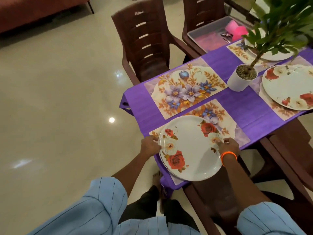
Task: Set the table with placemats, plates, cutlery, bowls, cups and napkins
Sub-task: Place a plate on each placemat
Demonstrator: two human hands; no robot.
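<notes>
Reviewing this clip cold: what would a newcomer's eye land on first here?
Most likely the rose-patterned plate at the near table corner, gripped at opposite rims by the left hand and right hand over a floral placemat. Next, the purple tablecloth and the still-bare placemat beyond it. A potted plant stands mid-table, blurred leaves filling the upper right.

A white pot (239, 81) holding a leafy green plant (281, 22) stood on the purple tablecloth (245, 109). Two brown slatted chairs (plastic, by the look) (144, 39) were drawn up at the far side, on glossy cream floor tiles (59, 99). A reddish sofa (39, 11) edged the top-left corner.
</notes>
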